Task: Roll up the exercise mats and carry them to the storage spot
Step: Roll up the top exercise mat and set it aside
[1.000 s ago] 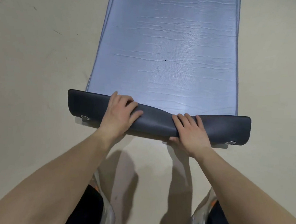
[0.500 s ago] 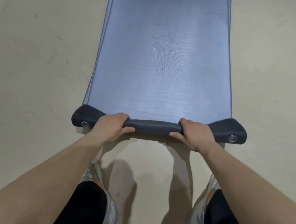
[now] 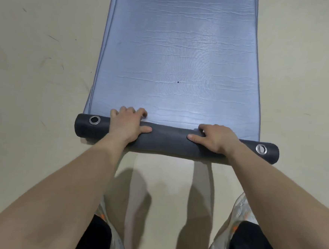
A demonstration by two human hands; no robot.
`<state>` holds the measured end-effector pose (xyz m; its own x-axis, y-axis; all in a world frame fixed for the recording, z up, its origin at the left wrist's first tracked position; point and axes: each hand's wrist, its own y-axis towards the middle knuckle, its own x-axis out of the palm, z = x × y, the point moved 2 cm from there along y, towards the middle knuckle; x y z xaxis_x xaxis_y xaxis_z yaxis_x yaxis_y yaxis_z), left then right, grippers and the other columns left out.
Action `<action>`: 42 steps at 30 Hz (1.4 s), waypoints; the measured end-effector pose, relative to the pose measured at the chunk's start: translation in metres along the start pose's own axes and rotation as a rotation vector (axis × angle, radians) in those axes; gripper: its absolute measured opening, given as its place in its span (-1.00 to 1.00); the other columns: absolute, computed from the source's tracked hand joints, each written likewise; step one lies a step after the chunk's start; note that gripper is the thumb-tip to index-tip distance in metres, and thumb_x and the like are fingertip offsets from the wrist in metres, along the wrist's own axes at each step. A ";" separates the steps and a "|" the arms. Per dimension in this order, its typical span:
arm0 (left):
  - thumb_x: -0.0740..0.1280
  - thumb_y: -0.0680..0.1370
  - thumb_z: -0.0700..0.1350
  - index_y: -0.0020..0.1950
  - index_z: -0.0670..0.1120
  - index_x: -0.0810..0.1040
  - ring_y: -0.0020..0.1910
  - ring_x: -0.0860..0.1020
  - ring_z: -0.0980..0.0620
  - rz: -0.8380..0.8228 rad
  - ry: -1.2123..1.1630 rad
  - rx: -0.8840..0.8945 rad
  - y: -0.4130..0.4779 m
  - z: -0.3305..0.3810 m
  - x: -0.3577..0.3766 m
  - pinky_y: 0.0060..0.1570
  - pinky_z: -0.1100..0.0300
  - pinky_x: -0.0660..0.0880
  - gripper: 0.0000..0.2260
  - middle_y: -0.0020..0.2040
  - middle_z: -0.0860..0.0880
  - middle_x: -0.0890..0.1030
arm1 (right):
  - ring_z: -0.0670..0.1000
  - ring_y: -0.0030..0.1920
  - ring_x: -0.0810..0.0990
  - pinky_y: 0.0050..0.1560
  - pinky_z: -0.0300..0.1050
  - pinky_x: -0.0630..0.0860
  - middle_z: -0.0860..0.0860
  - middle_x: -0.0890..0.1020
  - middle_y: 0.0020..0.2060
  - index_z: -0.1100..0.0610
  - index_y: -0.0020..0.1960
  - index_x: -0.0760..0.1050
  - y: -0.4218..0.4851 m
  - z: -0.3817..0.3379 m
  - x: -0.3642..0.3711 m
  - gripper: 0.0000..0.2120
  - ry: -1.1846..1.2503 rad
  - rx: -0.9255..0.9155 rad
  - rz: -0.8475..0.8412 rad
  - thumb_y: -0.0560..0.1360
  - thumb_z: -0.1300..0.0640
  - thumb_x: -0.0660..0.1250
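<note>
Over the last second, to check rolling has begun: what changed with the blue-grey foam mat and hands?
The blue-grey foam exercise mat's near end, a flat fold a second ago, is rolled forward into a dark round tube. The left hand and right hand went from pressing flat to curling over it. The rest stays flat on the floor.

Left grip (image 3: pixel 128 124), right grip (image 3: pixel 217 137) curled over dark roll (image 3: pixel 168 142) — blue mat (image 3: pixel 180 57) flat on floor (image 3: pixel 36 76).
</note>
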<state>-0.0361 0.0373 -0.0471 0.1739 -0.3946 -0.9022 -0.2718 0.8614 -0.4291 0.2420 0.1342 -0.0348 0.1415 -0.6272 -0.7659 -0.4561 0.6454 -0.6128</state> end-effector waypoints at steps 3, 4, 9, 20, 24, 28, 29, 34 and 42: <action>0.45 0.53 0.12 0.03 0.00 0.58 -0.01 0.48 -0.19 0.410 0.026 0.032 -0.019 0.021 0.023 0.00 -0.05 0.35 -0.77 0.01 -0.07 0.56 | 0.14 0.05 0.51 0.11 0.09 0.36 0.00 0.55 -0.03 -0.01 0.06 0.49 0.006 -0.010 0.003 -0.51 -0.061 -0.008 0.311 0.48 -0.43 0.27; 0.44 0.55 0.07 -0.01 -0.03 0.60 -0.06 0.50 -0.19 0.508 0.001 0.079 -0.023 0.023 0.030 -0.03 -0.05 0.38 -0.82 -0.03 -0.07 0.57 | 0.17 0.02 0.52 0.10 0.10 0.35 0.04 0.56 -0.04 0.03 0.04 0.52 0.002 -0.017 0.010 -0.55 -0.083 0.003 0.425 0.50 -0.37 0.29; 0.37 0.45 0.31 0.34 -0.13 0.55 0.29 0.46 -0.18 0.394 -0.124 0.298 -0.039 0.003 0.048 0.40 -0.12 0.36 -0.36 0.31 -0.08 0.54 | 0.31 0.33 0.45 0.43 0.25 0.30 0.22 0.51 0.31 0.24 0.38 0.44 -0.041 -0.024 0.065 -0.24 -0.195 -0.077 0.584 0.46 -0.35 0.32; 0.54 0.30 0.14 0.43 0.09 0.48 0.22 0.52 -0.02 -0.008 -0.136 0.322 -0.027 -0.006 0.008 0.20 0.10 0.43 -0.29 0.28 0.09 0.57 | 0.11 0.08 0.57 0.14 0.00 0.44 -0.03 0.59 0.06 -0.07 0.28 0.45 -0.017 -0.016 0.019 -0.31 -0.207 -0.076 0.138 0.21 -0.22 0.52; 0.61 0.25 0.21 0.39 0.23 0.50 0.14 0.55 0.02 -0.416 -0.152 0.237 -0.039 -0.003 -0.007 0.10 0.11 0.47 -0.29 0.17 0.17 0.61 | 0.08 0.19 0.54 0.19 0.01 0.51 -0.03 0.56 0.20 -0.11 0.33 0.43 -0.037 -0.012 0.010 -0.25 -0.113 -0.083 -0.113 0.19 -0.21 0.53; 0.63 0.28 0.16 0.40 0.25 0.53 0.09 0.58 0.04 -0.542 -0.238 0.196 -0.035 -0.003 -0.010 0.00 0.15 0.43 -0.30 0.11 0.17 0.64 | 0.19 0.35 0.37 0.45 0.12 0.24 0.08 0.37 0.41 0.00 0.56 0.13 -0.066 -0.023 0.040 -0.16 -0.360 -0.134 0.196 0.44 -0.24 0.43; 0.64 0.29 0.16 0.42 0.23 0.52 0.12 0.58 0.04 -0.555 -0.265 0.182 -0.032 -0.004 -0.010 0.04 0.15 0.43 -0.29 0.14 0.17 0.65 | 0.18 0.32 0.40 0.42 0.12 0.26 0.06 0.40 0.37 -0.02 0.55 0.15 -0.066 -0.024 0.044 -0.18 -0.349 -0.138 0.213 0.46 -0.31 0.40; 0.54 0.40 0.23 0.48 0.12 0.46 0.31 0.52 -0.04 -0.065 -0.351 0.083 -0.052 -0.010 -0.008 0.33 0.03 0.37 -0.31 0.36 0.05 0.57 | 0.06 0.22 0.53 0.16 -0.03 0.49 -0.09 0.58 0.23 -0.18 0.45 0.44 -0.037 -0.018 -0.002 -0.13 0.035 -0.061 -0.017 0.22 -0.45 0.53; 0.39 0.52 0.26 0.19 0.12 0.62 0.23 0.53 -0.06 0.332 -0.371 -0.047 -0.014 -0.003 -0.007 0.54 -0.13 0.02 -0.66 0.19 0.03 0.63 | 0.35 0.26 0.50 0.34 0.26 0.35 0.22 0.52 0.28 0.12 0.44 0.44 -0.036 -0.021 0.022 -0.16 -0.096 -0.150 0.642 0.33 -0.36 0.42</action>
<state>-0.0363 0.0274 -0.0346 0.3932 0.0465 -0.9183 -0.4107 0.9024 -0.1302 0.2433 0.0877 -0.0250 -0.1245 -0.0922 -0.9879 -0.5919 0.8060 -0.0006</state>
